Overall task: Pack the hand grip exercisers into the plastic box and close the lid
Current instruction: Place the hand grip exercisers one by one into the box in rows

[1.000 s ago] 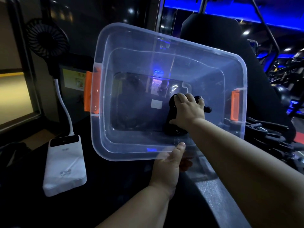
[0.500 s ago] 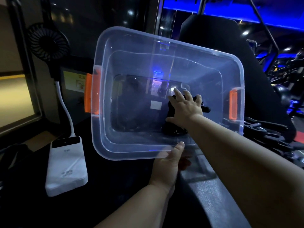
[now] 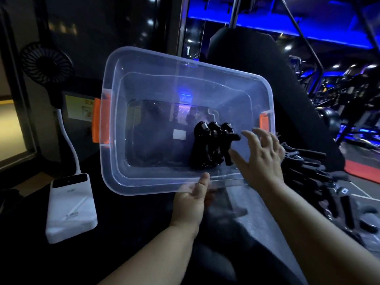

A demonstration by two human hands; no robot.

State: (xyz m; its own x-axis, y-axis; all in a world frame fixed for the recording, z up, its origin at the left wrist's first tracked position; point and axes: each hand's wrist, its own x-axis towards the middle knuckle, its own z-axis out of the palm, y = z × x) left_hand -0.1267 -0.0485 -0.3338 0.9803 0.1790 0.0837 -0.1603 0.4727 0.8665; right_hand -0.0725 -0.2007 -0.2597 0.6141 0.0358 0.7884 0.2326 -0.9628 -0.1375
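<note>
The right hand point(image 3: 261, 159) hovers with fingers spread, holding nothing, over the right end of the plastic box point(image 3: 185, 60). The left hand point(image 3: 191, 200) pinches the box's near rim, thumb on top. Three hand grip exercisers point(image 3: 211, 147) lie bunched inside, right of centre. The next batch from the pile point(image 3: 308, 167) should probably go beside them, handles aligned, with the box held level.

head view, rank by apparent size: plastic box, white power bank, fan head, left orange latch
1. plastic box, largest by far
2. power bank, only narrowly ahead of the fan, and it sits nearer the camera, so true order is unsure
3. fan head
4. orange latch, smallest
</note>
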